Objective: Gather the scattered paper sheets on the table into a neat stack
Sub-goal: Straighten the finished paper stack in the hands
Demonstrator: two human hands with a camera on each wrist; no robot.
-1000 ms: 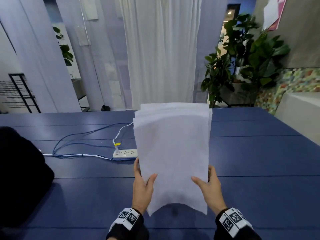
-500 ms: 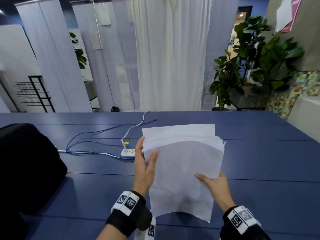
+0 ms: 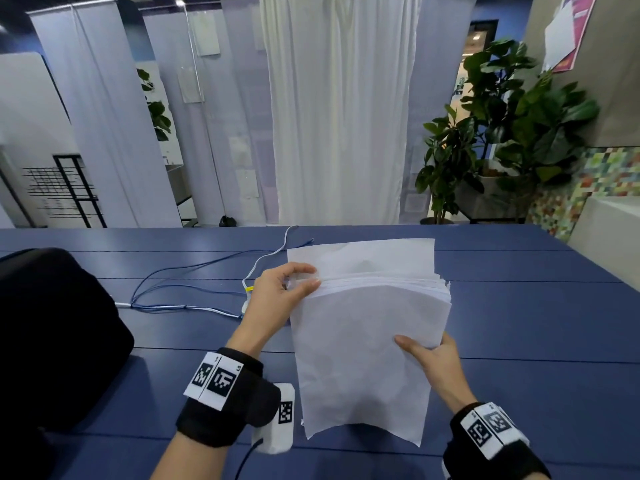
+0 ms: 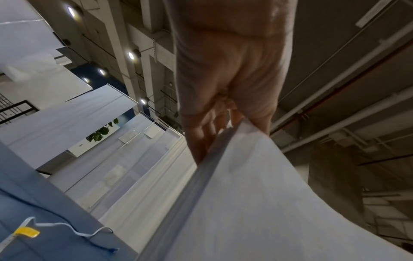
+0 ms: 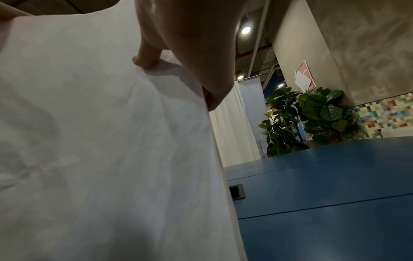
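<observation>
Blue bench (image 3: pixel 519 341) carried the paper stack (image 3: pixel 367 341), light, limp, apparently slippery; left hand (image 3: pixel 280 296) pinched its far corner, right hand (image 3: pixel 436 362) gripped its right edge, the firmest holds.

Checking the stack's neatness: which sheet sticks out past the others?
The rearmost sheet, farthest from the person: its top edge rises clear above the rest of the stack, beside the left hand.

An office or studio-type indoor space is seen: a long blue table (image 3: pixel 519 341) with a power strip cable (image 3: pixel 180 292), white curtains (image 3: pixel 339 109) and hanging partition panels (image 3: pixel 104 126), potted plants (image 3: pixel 512 133), a poster pinned up (image 3: pixel 564 32), and exposed ceiling pipes (image 4: pixel 335 84) with spotlights (image 4: pixel 132 54).
</observation>
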